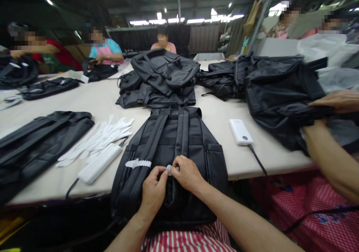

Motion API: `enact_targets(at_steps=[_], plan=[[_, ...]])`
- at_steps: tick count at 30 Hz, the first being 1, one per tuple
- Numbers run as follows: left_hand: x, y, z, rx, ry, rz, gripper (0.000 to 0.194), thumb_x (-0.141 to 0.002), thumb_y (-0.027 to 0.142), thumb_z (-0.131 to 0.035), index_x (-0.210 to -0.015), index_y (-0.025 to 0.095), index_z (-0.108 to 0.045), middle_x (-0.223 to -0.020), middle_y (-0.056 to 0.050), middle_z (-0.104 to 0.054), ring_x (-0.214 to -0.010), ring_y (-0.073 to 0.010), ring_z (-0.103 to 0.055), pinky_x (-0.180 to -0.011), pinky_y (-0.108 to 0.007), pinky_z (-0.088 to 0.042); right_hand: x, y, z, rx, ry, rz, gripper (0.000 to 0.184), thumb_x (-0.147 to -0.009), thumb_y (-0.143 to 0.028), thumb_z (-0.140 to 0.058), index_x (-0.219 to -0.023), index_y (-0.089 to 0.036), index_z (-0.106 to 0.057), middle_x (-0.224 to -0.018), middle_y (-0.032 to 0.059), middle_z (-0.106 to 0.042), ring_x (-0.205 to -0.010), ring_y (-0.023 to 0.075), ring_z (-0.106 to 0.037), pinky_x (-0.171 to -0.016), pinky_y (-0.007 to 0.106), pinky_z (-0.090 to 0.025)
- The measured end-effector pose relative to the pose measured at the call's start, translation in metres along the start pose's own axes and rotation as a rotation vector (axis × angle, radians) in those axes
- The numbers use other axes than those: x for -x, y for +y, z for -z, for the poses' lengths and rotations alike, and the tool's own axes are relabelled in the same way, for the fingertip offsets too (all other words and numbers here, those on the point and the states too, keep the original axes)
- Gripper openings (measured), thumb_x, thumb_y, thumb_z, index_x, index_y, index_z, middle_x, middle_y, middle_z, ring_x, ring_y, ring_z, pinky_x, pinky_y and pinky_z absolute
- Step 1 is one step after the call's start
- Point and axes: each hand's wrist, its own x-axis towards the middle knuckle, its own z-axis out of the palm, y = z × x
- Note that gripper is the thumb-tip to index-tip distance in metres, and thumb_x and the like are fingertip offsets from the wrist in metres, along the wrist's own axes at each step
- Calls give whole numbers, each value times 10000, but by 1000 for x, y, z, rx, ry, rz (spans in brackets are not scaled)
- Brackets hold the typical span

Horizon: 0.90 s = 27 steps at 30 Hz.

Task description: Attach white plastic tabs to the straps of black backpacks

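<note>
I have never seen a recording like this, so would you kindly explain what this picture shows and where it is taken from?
This single picture comes from a camera worn on a person's head, looking down at their own bare hands. The left hand and right hand pinch a small white piece above a black backpack, which lies on a pale table. Nearby lie white gloves, a white power bank and more black bags. The hand at far right appears to be a co-worker's.

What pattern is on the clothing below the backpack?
Red and white stripes on the clothing, seen in the head view.
</note>
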Motion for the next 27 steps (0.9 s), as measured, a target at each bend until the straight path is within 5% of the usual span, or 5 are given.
enact_targets(at_steps=[7, 14, 22, 27], plan=[[-3, 5, 4, 110, -111, 112, 269, -768, 383, -499, -839, 166, -642, -666, -13, -635, -735, -186, -597, -629, -247, -444, -2, 9, 12, -227, -121, 80, 180, -769, -89, -466, -768, -177, -622, -795, 7, -620, -779, 116, -552, -736, 224, -394], [-14, 12, 3, 105, -116, 263, 338, -653, 391, -609, -872, 133, -617, -710, -36, -660, -640, -174, -599, -525, -241, -422, 3, 13, 5, -299, -75, 26, 250, -776, -108, -462, -985, -187, -576, -824, 5, -620, -784, 124, -570, -754, 245, -425], [-17, 9, 3, -73, -154, 133, 244, -690, 404, -585, -701, 164, -622, -658, -15, -647, -653, -173, -590, -612, -258, -420, 9, 15, 5, -296, -35, 122, 385, -753, -61, -450, -1105, -209, -497, -971, 19, -550, -860, 117, -534, -839, 270, -413], [-13, 4, 1, -42, -67, 101, 228, -712, 395, -559, -665, 174, -588, -612, 3, -621, -612, -161, -568, -599, -253, -412, 13, 15, 8, -408, -10, 15, 302, -718, -49, -456, -981, -195, -490, -936, 5, -514, -686, 74, -531, -699, 222, -443]])
